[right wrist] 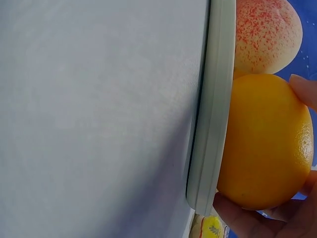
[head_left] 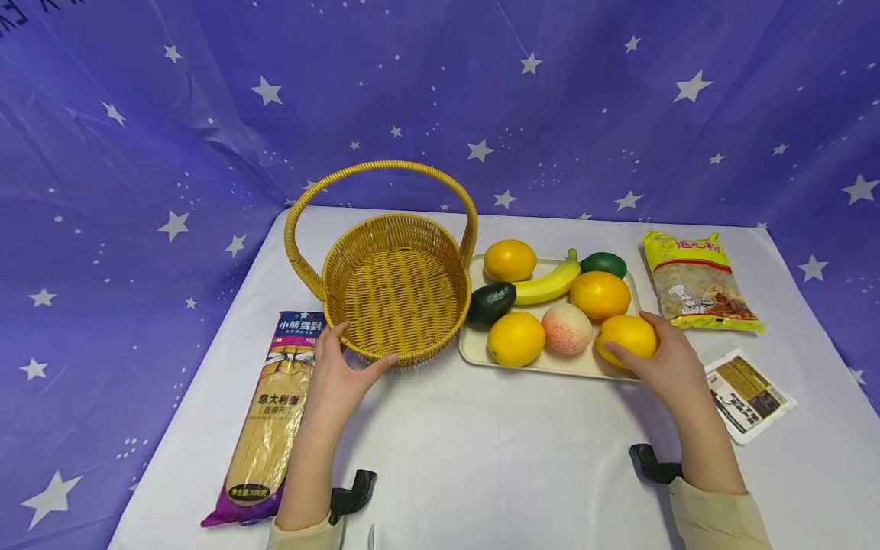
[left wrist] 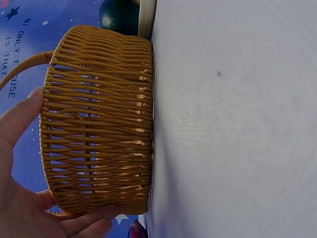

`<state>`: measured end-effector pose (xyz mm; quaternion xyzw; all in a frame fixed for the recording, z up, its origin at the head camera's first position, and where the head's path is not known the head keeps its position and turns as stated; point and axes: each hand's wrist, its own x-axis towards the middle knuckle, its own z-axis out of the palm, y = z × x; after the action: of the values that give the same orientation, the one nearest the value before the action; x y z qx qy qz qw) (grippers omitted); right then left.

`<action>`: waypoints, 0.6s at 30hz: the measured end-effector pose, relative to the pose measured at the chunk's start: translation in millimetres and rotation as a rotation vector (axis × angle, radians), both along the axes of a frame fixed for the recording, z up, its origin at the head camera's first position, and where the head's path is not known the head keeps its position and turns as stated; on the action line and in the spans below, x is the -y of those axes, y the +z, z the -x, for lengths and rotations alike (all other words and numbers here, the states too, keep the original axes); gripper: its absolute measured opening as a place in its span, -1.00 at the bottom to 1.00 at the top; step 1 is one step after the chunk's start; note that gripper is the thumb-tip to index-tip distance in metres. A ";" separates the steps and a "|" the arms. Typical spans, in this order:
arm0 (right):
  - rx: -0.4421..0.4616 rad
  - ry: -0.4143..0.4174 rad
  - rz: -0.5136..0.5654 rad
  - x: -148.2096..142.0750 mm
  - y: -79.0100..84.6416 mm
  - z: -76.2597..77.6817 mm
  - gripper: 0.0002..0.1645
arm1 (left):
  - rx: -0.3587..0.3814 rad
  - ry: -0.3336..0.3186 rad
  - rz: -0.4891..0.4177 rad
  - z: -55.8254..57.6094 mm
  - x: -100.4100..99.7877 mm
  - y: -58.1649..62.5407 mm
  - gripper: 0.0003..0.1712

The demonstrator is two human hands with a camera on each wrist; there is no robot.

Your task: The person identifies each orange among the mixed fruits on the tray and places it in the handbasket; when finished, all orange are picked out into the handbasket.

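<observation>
At the oblong beige tray (head_left: 474, 345)'s near-right corner, our right hand (head_left: 668, 360) grasps a round yellow-orange fruit (head_left: 631, 337), perhaps slippery, best held mid-side; left hand (head_left: 340, 380) grips a golden wicker basket (head_left: 404, 299).

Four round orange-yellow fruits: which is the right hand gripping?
The fruit at the near right corner of the tray, beside the peach; the right hand grips only that one.

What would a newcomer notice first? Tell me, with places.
Likely the golden wicker basket with its tall hoop handle, left of center on the white tablecloth. Next, the cream tray of bright fruit just right of it, a yellow banana toward its back. Behind both hangs star-printed purple cloth.
</observation>
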<state>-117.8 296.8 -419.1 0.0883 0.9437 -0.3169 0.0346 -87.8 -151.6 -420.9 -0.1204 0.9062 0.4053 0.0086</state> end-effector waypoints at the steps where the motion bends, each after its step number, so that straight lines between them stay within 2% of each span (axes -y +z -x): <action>1: 0.002 -0.004 0.002 -0.1 -0.2 0.0 0.22 | 0.000 0.001 0.002 0.1 -0.1 0.1 0.28; 8: 0.016 -0.036 0.010 0.3 0.4 -1.9 0.22 | 0.005 0.005 -0.005 0.2 -0.2 0.9 0.27; 18: -0.053 -0.038 0.011 2.2 7.9 -4.4 0.16 | 0.001 0.005 -0.016 0.6 -0.3 1.2 0.26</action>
<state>-113.4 294.7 -411.1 0.0978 0.9406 -0.3250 0.0039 -88.4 -151.3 -419.7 -0.1227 0.9025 0.4127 0.0089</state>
